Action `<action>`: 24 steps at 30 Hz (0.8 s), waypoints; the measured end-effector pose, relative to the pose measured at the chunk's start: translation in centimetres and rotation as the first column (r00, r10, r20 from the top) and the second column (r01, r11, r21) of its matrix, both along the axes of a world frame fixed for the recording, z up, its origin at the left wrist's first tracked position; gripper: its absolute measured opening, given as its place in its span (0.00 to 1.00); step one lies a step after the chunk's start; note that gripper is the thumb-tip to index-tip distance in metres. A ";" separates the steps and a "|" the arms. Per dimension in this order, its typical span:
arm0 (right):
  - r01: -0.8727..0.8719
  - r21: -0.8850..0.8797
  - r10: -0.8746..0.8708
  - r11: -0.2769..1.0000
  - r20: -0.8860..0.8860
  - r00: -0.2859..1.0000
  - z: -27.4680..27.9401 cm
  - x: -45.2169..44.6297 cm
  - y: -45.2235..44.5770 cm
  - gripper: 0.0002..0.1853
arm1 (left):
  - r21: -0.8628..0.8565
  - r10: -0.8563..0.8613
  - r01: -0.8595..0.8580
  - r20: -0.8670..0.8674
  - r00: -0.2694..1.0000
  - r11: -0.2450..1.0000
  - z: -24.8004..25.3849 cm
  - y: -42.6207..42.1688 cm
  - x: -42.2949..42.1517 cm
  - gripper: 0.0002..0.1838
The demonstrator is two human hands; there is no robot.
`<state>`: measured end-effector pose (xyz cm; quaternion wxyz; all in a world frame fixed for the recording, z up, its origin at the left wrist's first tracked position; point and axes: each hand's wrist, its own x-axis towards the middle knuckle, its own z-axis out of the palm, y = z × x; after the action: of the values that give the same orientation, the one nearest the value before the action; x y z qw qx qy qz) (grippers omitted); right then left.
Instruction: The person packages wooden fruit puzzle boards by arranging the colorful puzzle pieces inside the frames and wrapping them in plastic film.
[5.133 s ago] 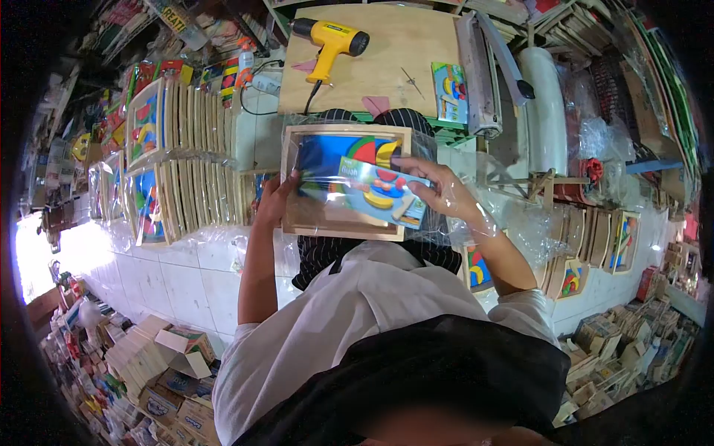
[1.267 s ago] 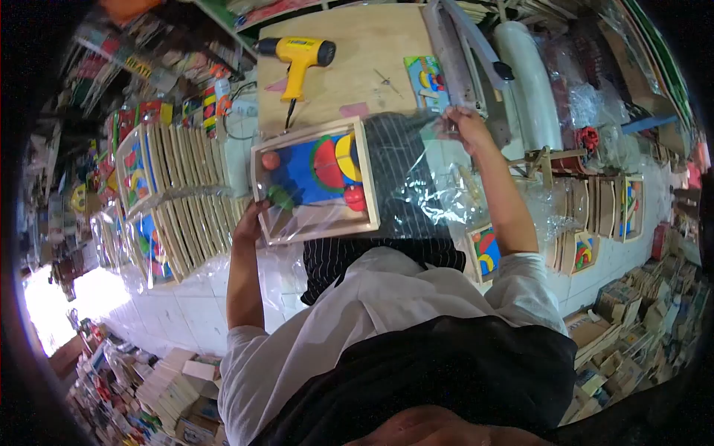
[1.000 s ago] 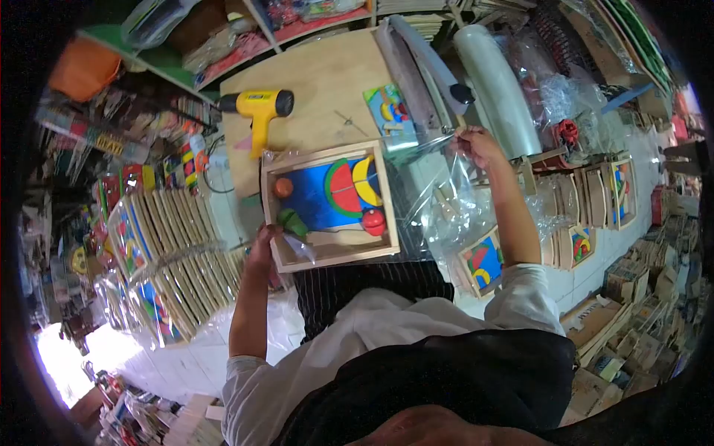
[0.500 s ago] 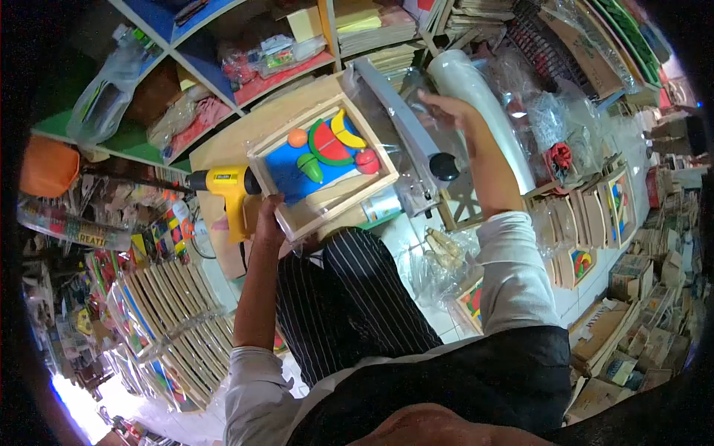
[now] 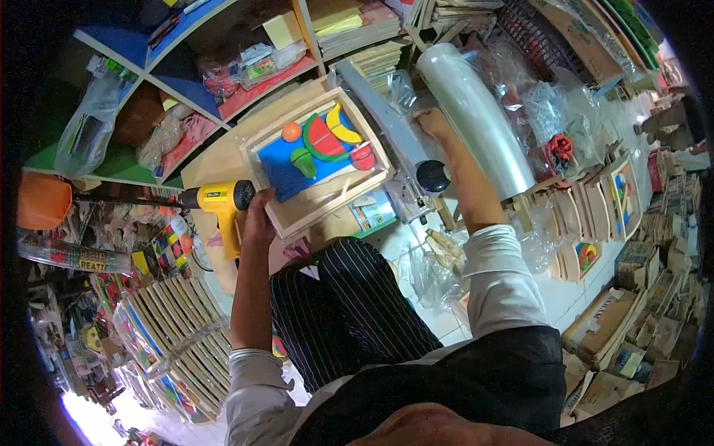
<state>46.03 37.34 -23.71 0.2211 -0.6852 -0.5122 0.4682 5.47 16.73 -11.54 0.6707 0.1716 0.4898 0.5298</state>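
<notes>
A shallow wooden tray (image 5: pixel 331 208) with a blue board lies tilted on the work surface, covered in clear plastic film. On its board are a watermelon slice (image 5: pixel 324 138), a banana, a green fruit piece and round orange and red ones. My left hand (image 5: pixel 259 215) is closed on the tray's near left corner. My right hand (image 5: pixel 437 128) is reaching down between the grey sealer bar (image 5: pixel 383 115) and a roll of clear plastic film (image 5: pixel 476 119); its fingertips are hard to make out. A yellow heat gun (image 5: pixel 220 204) is just left of the tray.
Shelves (image 5: pixel 223 119) with bagged goods rise behind the work surface. A black knob (image 5: pixel 433 177) sits at the bar's near end. Stacked wrapped boards (image 5: pixel 175 320) stand at lower left, more puzzles (image 5: pixel 587 256) at right. Cardboard (image 5: pixel 602 320) is piled far right.
My right hand has lowered from an open, raised position to beside the sealer bar. My left hand still holds the tray's corner. The view has shifted slightly.
</notes>
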 end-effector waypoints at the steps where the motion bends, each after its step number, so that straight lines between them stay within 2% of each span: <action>1: -0.014 0.181 -0.021 0.983 0.191 0.981 0.2 -0.9 -0.5 0.10 | 0.008 -0.004 0.004 0.003 1.000 1.000 -0.5 0.2 -0.3 0.19; 3: -0.141 0.495 -0.161 0.857 0.518 0.840 0.4 -2.4 -2.2 0.11 | 0.002 -0.002 0.002 0.017 1.000 1.000 -0.9 0.4 -0.5 0.20; 7: -0.088 0.351 -0.128 0.932 0.549 0.826 2.9 -3.8 -2.7 0.15 | -0.036 0.004 -0.003 0.031 1.000 0.999 -0.4 0.2 -0.3 0.21; 10: -0.035 0.649 -0.224 0.760 0.312 0.924 6.5 -4.8 -0.5 0.16 | -0.030 0.019 -0.020 -0.041 0.999 0.999 0.4 0.1 0.3 0.22; 13: -0.310 0.686 0.044 0.658 0.376 0.926 6.4 -7.1 3.6 0.15 | -0.021 0.004 -0.005 -0.058 0.998 1.000 0.1 0.3 0.0 0.22; 16: -0.471 0.409 0.259 0.781 0.473 0.842 7.5 -8.3 5.3 0.20 | -0.028 -0.027 0.026 -0.010 1.000 0.999 -1.1 0.6 -0.8 0.22; 22: -0.462 0.406 0.071 0.788 0.686 0.724 9.0 -9.3 4.9 0.19 | -0.041 -0.002 0.002 -0.011 1.000 0.999 -0.5 0.2 -0.4 0.25; 24: -0.279 0.604 -0.052 0.747 0.471 0.881 8.0 -9.9 3.9 0.16 | -0.014 -0.043 0.043 -0.012 0.999 0.999 -0.7 0.3 -0.8 0.28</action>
<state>36.10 41.20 -15.75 0.2898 -0.6206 -0.7223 0.0960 4.68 17.04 -12.27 0.6800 0.1808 0.4938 0.5110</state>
